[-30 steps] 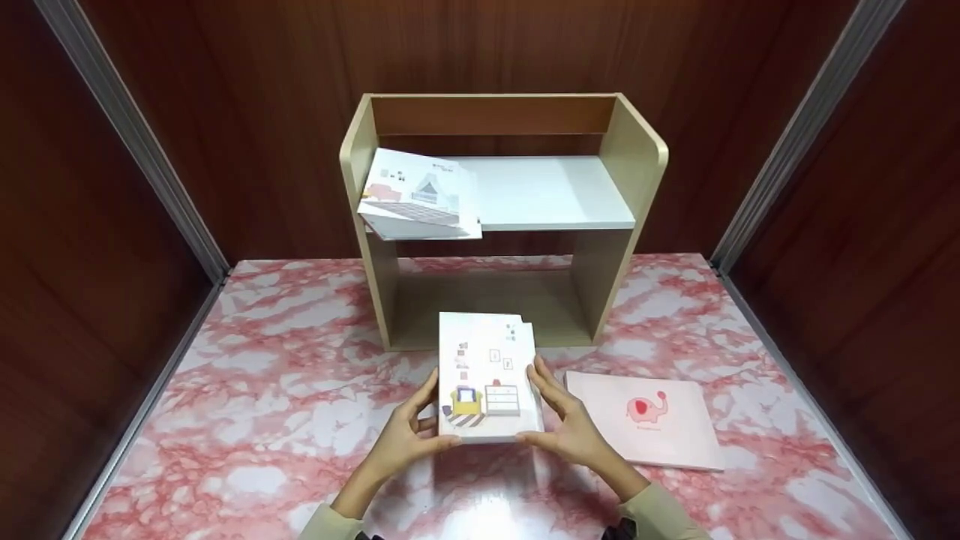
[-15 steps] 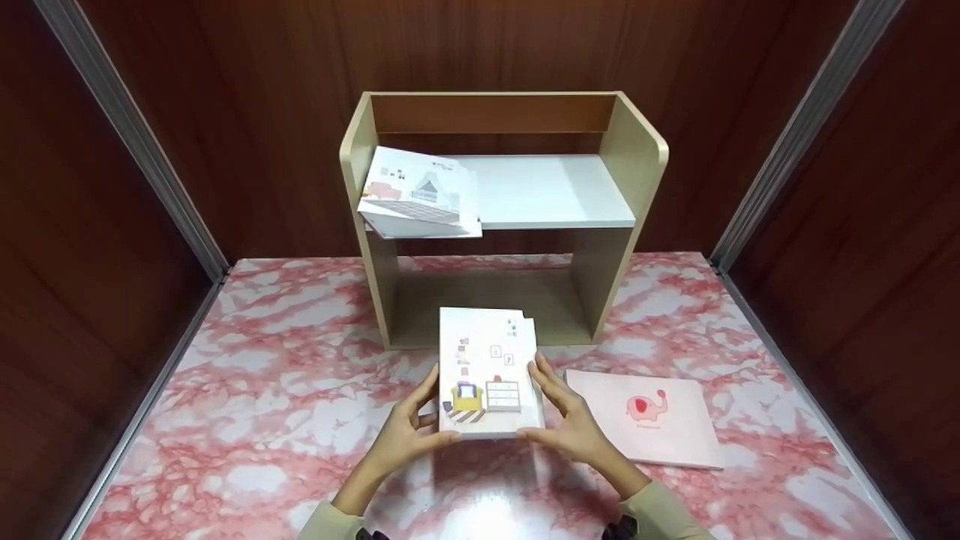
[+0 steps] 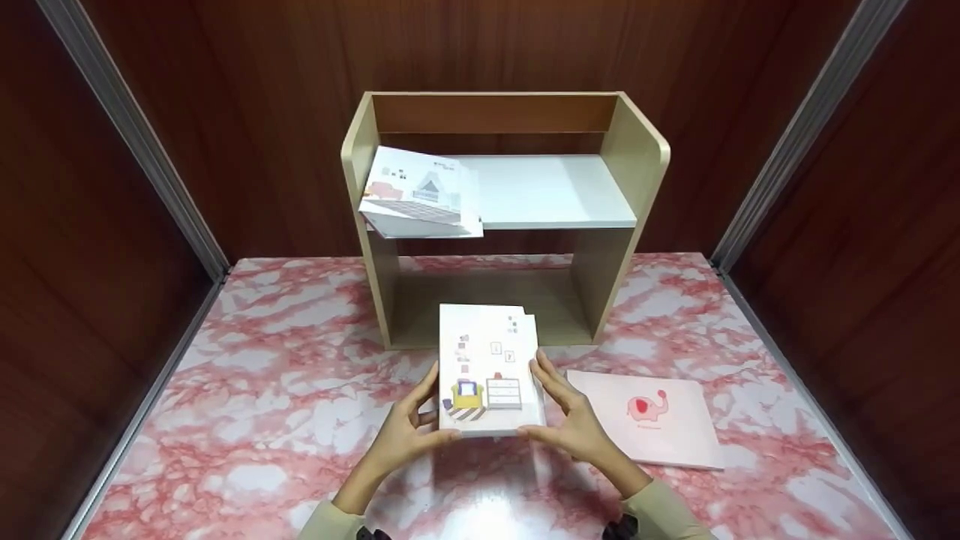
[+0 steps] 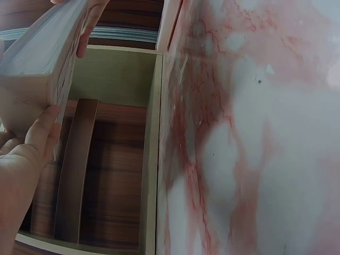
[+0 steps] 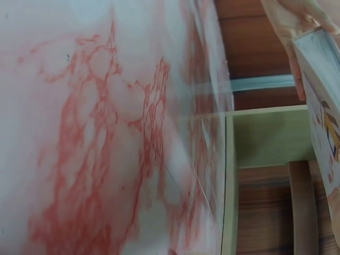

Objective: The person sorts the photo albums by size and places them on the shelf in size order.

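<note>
In the head view, two white books [image 3: 487, 371] lie one on the other, slightly offset, in front of the shelf. The top cover shows a yellow armchair and a chest of drawers. My left hand [image 3: 405, 427] grips their left edge, thumb at the near edge. On the opposite side my right hand [image 3: 571, 424] holds them, its thumb also at the near edge. The wrist views show the held books [image 4: 40, 58] partly, with the page edges visible; fingers underneath are mostly hidden.
A small two-tier bookshelf [image 3: 559, 191] stands behind the hands. White books [image 3: 420, 191] lie tilted at the left of its upper board, overhanging the front. A pink elephant book [image 3: 649, 420] lies on the red-and-white marbled table [image 3: 277, 405], right of the right hand.
Both hands have shifted the held books slightly forward, toward the shelf. The grip looks the same, and the other books have stayed put.
</note>
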Motion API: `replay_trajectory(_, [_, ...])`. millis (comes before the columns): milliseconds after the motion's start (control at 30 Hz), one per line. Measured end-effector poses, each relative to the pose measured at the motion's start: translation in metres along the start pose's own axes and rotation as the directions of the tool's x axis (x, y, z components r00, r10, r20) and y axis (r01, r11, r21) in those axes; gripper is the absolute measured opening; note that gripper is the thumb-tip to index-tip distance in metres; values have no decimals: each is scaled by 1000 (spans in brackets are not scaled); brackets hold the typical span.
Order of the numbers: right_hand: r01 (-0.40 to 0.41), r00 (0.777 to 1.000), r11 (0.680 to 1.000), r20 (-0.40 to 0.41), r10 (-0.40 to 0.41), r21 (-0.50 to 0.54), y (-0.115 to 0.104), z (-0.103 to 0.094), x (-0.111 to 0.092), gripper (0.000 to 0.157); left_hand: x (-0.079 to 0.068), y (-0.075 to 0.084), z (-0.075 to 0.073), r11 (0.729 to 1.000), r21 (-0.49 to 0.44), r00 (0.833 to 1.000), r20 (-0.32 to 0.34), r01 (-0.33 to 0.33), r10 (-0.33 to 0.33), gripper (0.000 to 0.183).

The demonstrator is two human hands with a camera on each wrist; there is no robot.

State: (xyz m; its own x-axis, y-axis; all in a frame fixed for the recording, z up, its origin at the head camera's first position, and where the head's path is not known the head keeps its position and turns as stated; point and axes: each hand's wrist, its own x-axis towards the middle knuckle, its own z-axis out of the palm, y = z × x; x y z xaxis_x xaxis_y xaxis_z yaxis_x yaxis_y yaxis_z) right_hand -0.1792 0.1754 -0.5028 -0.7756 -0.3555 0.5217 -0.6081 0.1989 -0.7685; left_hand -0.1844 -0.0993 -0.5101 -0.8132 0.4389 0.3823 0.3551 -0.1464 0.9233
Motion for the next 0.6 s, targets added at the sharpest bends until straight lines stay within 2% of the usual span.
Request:
replay_trajectory(67, [0, 1000, 1000, 2, 0, -4, -1, 0, 0, 88, 0, 2, 0, 1000, -7, 1000, -5, 0, 0, 97])
replay_trajectory(267, [12, 1000, 1000, -2, -12, 7, -4, 0, 2, 88, -1, -11, -3, 999, -27, 1000, -12, -24, 24, 97])
replay_trajectory(467, [51, 999, 999, -7, -51, 0, -6, 0, 3, 86, -1, -11, -4, 997, -39, 998, -5, -61, 61, 97])
replay_trajectory(600, [49, 999, 999, -7, -49, -1, -8, 0, 4, 86, -1, -10, -4, 998, -26, 998, -5, -64, 64, 97])
